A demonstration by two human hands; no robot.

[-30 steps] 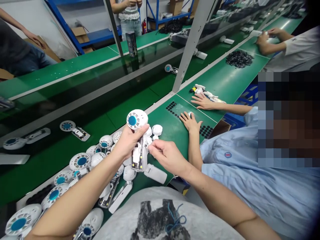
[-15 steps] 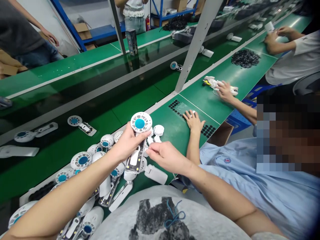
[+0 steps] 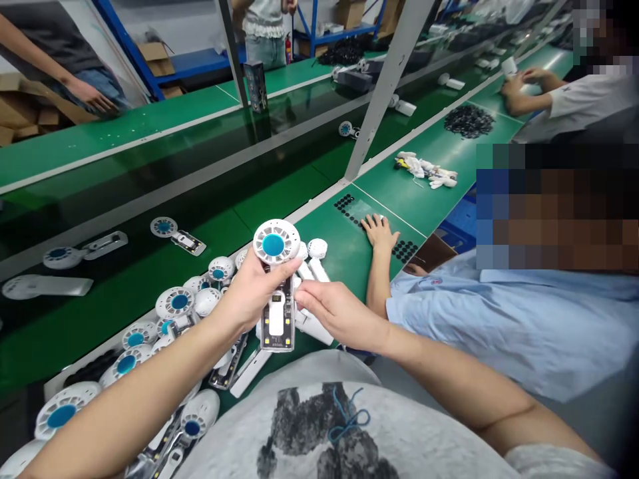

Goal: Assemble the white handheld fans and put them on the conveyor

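A small white fan with a blue centre and a clear handle [image 3: 276, 313] showing a circuit board is upright in front of me. My left hand [image 3: 254, 289] wraps round it just below the round head, thumb across the front. My right hand [image 3: 334, 309] is at the handle's right edge, thumb and forefinger pinched together; whatever lies between those fingertips is too small to make out. More white fans [image 3: 174, 303] are piled behind and under my left forearm. Some white fan parts [image 3: 317, 249] lie just beyond my right hand.
Fans lie spaced out on the green conveyor [image 3: 224, 239]. A metal post [image 3: 382, 100] rises at its edge. To the right, a co-worker's hand [image 3: 380, 233] rests by black round stickers [image 3: 405, 251]; gloves [image 3: 426, 171] and a black pile [image 3: 469, 121] lie beyond.
The fan in my left hand has turned to face me more squarely. The belt's fans have shifted right in view. The co-worker's other hand has left the gloves.
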